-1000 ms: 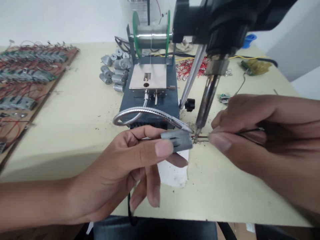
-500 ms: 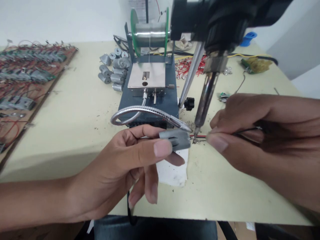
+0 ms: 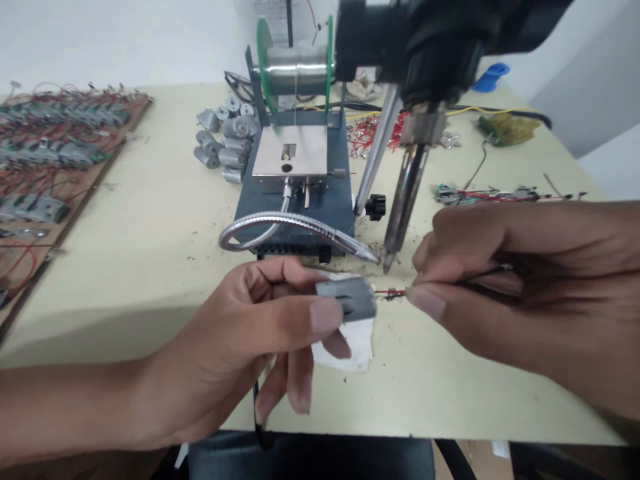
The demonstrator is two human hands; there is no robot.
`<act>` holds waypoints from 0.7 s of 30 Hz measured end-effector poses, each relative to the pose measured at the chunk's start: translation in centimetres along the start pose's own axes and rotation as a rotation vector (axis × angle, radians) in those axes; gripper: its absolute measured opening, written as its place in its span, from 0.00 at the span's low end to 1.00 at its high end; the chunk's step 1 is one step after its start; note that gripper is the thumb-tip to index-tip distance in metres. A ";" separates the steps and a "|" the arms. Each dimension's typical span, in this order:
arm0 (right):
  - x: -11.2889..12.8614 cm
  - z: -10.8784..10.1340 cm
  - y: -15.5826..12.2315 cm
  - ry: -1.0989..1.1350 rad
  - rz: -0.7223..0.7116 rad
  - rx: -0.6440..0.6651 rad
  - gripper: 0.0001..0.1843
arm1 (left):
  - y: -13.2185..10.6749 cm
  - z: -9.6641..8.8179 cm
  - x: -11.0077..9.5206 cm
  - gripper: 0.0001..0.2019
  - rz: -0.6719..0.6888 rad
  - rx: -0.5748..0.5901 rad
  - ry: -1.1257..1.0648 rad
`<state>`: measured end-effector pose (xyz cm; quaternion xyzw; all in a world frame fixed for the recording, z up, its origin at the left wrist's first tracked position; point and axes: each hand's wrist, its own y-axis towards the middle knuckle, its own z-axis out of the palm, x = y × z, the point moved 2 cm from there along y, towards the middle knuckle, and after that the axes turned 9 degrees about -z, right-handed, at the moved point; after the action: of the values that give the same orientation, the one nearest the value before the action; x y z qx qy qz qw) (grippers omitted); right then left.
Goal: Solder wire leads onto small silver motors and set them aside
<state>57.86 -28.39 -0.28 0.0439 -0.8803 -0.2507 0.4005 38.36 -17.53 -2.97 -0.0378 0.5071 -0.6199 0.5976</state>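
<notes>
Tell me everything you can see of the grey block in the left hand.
The grey block is a small, squarish piece with a matte, plastic-looking surface and a darker groove along its top. The left hand grips it between thumb and fingers, level, above a white paper sheet. A thin red wire leaves its right end toward the right hand's pinched fingertips. Whether the block touches the paper cannot be told.

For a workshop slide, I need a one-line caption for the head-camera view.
Left hand holds a grey housing; right hand pinches a red wire near a soldering iron tip.
</notes>
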 end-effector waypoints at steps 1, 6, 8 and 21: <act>-0.1 0.0 0.0 0.052 0.036 0.024 0.10 | 0.0 0.0 0.1 0.16 -0.014 0.000 -0.002; -0.9 -1.6 0.5 0.272 0.184 0.339 0.03 | -0.3 -0.1 1.3 0.18 -0.036 -0.057 0.018; -1.3 -3.2 -0.2 0.155 0.154 0.397 0.09 | -0.5 -0.2 1.8 0.15 -0.026 -0.057 0.026; -2.4 -2.4 -6.0 -0.254 0.067 0.347 0.09 | -2.0 0.8 3.5 0.14 0.088 0.032 0.110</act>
<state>60.51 -33.89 -3.47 0.0507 -0.9546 -0.0853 0.2808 36.52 -21.14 -3.17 0.0281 0.5303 -0.6021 0.5963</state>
